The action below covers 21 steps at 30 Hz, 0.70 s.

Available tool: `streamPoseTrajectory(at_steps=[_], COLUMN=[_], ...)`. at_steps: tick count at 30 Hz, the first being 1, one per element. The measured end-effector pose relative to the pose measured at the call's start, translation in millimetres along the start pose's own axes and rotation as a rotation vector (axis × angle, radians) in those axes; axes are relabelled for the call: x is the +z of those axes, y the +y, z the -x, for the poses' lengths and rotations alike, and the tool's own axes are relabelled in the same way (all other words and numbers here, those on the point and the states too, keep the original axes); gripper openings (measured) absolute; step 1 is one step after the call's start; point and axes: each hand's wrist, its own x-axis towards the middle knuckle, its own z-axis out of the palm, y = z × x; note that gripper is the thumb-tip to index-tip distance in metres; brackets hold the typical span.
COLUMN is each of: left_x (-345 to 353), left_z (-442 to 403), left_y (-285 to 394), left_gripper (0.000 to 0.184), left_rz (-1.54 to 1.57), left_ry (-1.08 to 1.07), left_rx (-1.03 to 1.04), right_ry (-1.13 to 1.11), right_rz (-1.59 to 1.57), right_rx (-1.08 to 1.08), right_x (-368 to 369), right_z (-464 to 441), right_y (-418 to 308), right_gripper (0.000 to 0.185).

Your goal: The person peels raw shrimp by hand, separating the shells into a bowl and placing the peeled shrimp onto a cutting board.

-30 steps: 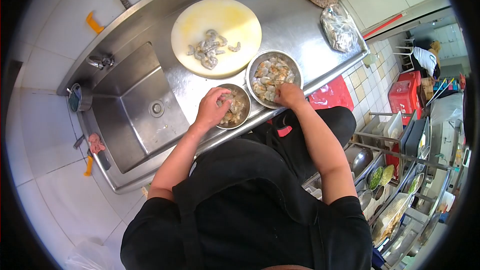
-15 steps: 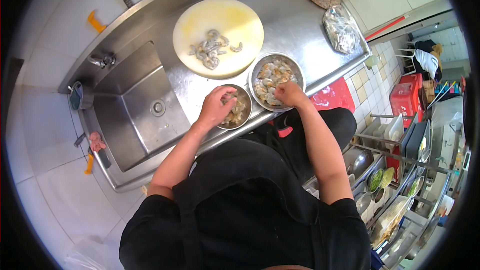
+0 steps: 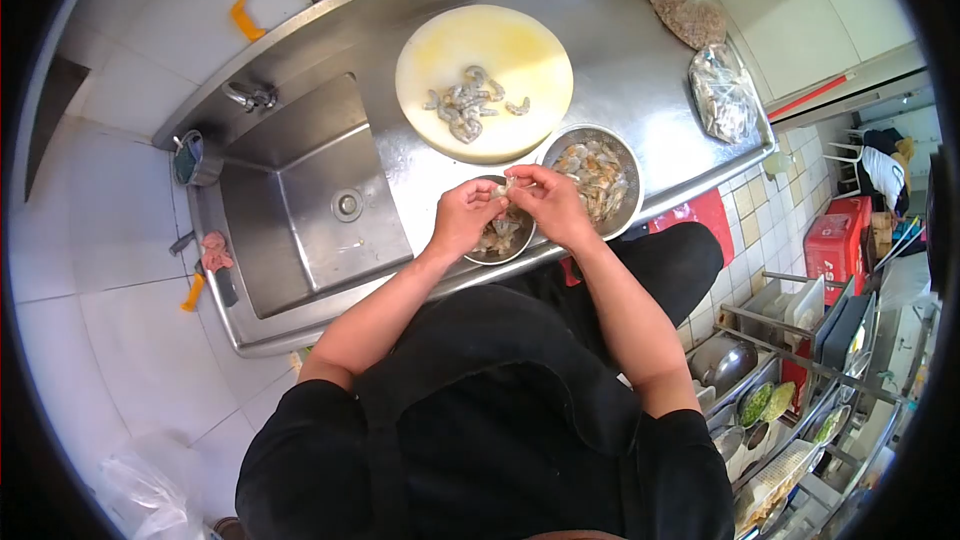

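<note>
My left hand (image 3: 465, 215) and my right hand (image 3: 550, 202) meet above the smaller metal bowl (image 3: 498, 260), fingertips pinched on a small shrimp (image 3: 506, 188) between them. Shells or shrimp pieces (image 3: 500, 237) lie in that bowl, partly hidden by my hands. Right beside it, the larger metal bowl (image 3: 634, 202) holds unpeeled-looking shrimp (image 3: 597, 180). Behind the bowls is a round white cutting board (image 3: 500, 40) bearing a pile of grey peeled shrimp (image 3: 466, 105), with one piece apart on its right.
A steel sink (image 3: 300, 230) with a faucet (image 3: 250, 96) is on the left. Two plastic bags, one of ground meat (image 3: 685, 10) and one of pale contents (image 3: 722, 95), lie at the counter's right end. Racks with trays (image 3: 800, 340) stand at the right.
My right hand has left the larger bowl and come over to my left hand above the smaller bowl. A shrimp now shows between the fingertips. The whole view has shifted.
</note>
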Motion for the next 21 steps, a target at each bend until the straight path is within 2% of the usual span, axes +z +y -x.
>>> streamPoseTrajectory(at_steps=[1,3,5,7,9,11,16,18,20,21], left_x=[-5.8,-13.9,-16.8,-20.0,-23.8,-31.8,-42.1,-47.1,-57.2,-60.9], left_z=[2.6,6.1,9.7,13.3,12.4,7.0,6.6,6.2,4.5,2.9], left_y=[2.6,5.3,10.1,9.8,3.9,-9.0,1.8,5.4,5.0,4.8], left_gripper=[0.026,0.028,0.025,0.024,0.023,0.021,0.022,0.022,0.027,0.027], left_rz=[-0.008,-0.075,-0.194,-0.195,-0.192,-0.126,0.008,0.027,-0.167,-0.165], left_ry=[0.004,0.034,0.105,0.143,0.176,0.134,0.004,-0.045,-0.096,-0.098], left_rx=[0.001,0.007,0.057,0.068,0.076,0.153,0.089,0.028,0.041,0.038], right_ry=[-0.061,-0.066,-0.131,-0.107,-0.091,-0.099,-0.128,-0.103,-0.069,-0.037], right_rz=[0.094,0.084,0.364,0.325,0.43,0.35,0.283,0.494,0.578,0.664], right_rx=[-0.043,-0.085,-0.159,-0.191,-0.188,-0.176,-0.178,-0.363,-0.342,-0.329], right_x=[3.1,13.2,18.3,26.9,29.9,31.9,31.8,25.7,18.2,15.5], right_z=[-1.5,-3.8,-6.9,-10.8,-14.4,-19.9,-25.1,-24.8,-29.4,-30.4], right_y=[-3.8,-6.2,-6.5,-6.6,-7.6,-1.8,-4.0,-8.9,0.6,1.9], right_gripper=[0.027,0.024,0.024,0.021,0.016,0.015,0.017,0.02,0.019,0.019])
